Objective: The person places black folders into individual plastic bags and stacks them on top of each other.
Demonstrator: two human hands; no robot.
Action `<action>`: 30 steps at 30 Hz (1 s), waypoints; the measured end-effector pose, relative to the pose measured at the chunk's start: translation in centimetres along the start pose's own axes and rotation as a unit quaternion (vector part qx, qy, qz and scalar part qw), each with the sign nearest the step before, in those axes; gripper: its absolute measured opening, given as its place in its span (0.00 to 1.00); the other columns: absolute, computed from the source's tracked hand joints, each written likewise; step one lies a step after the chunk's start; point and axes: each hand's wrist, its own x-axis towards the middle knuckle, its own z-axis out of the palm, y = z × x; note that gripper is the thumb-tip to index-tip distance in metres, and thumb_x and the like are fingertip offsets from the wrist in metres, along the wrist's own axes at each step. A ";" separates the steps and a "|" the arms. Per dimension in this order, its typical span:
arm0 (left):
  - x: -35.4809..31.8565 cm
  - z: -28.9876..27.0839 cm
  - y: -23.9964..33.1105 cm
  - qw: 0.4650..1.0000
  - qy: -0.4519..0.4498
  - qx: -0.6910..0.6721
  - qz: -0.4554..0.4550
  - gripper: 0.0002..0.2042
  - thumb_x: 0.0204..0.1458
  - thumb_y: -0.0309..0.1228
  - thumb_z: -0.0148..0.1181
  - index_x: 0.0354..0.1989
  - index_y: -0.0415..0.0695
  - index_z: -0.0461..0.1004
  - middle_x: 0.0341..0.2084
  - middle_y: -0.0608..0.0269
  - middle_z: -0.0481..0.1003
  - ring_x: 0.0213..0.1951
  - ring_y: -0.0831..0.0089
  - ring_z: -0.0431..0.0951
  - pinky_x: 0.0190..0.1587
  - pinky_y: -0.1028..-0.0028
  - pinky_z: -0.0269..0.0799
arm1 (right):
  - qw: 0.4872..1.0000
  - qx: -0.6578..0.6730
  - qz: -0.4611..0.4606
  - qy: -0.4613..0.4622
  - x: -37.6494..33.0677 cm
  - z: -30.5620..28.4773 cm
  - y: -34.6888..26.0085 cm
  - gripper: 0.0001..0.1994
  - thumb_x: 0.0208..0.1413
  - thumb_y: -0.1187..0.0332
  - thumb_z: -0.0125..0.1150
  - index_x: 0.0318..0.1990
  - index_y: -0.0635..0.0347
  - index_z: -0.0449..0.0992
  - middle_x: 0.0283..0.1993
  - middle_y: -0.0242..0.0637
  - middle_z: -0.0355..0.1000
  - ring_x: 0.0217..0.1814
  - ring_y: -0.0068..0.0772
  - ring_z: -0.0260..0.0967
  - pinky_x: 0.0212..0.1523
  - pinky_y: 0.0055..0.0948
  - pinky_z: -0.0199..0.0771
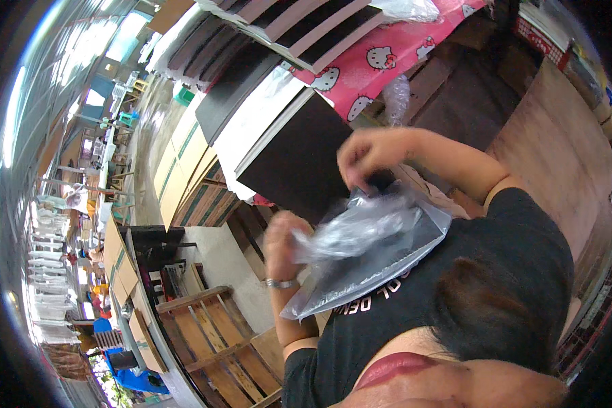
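A clear plastic bag [367, 251] hangs crumpled between my two hands, its lower edge lying in front of my black shirt. My left hand [283, 245], with a metal band at the wrist, is closed on the bag's left side and smeared by motion. My right hand [370, 158] has its fingers curled down, pinching the bag's upper edge. Just beyond the hands, a flat black panel with pale edges [296, 156] lies on the table; what it is I cannot tell. Whether the bag contains anything is unclear.
Stacks of black, white-edged pieces [299, 30] fill the table's far side, over a pink patterned cloth [381, 61]. Flat cardboard [183, 170] leans at the left. A wooden pallet [217, 333] is on the lower left, and a brown board [564, 149] on the right.
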 end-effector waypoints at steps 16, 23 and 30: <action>-2.8 1.2 6.2 0.939 0.297 -0.128 0.118 0.11 0.58 0.39 0.46 0.26 0.49 0.62 0.17 0.74 0.62 0.19 0.84 0.62 0.21 0.82 0.61 | 0.992 0.060 0.005 -0.109 0.9 3.8 -1.0 0.15 0.44 0.62 0.67 0.35 0.64 0.76 0.32 0.34 0.73 0.33 0.24 0.70 0.35 0.25 0.70; -5.4 -6.0 2.0 0.995 -0.020 -0.059 0.077 0.14 0.44 0.35 0.62 0.34 0.36 0.73 0.27 0.65 0.72 0.29 0.75 0.71 0.33 0.78 0.68 | 0.906 0.042 0.063 -0.417 0.8 3.1 -1.9 0.12 0.52 0.66 0.60 0.36 0.70 0.77 0.35 0.45 0.75 0.36 0.36 0.72 0.36 0.31 0.69; -3.3 -1.8 2.6 0.968 -0.187 0.136 -0.094 0.20 0.46 0.40 0.63 0.42 0.36 0.72 0.38 0.62 0.72 0.40 0.74 0.70 0.41 0.71 0.70 | 0.967 0.243 -0.066 0.049 -1.1 1.5 -3.0 0.09 0.50 0.66 0.59 0.32 0.65 0.76 0.25 0.33 0.70 0.31 0.24 0.68 0.33 0.26 0.69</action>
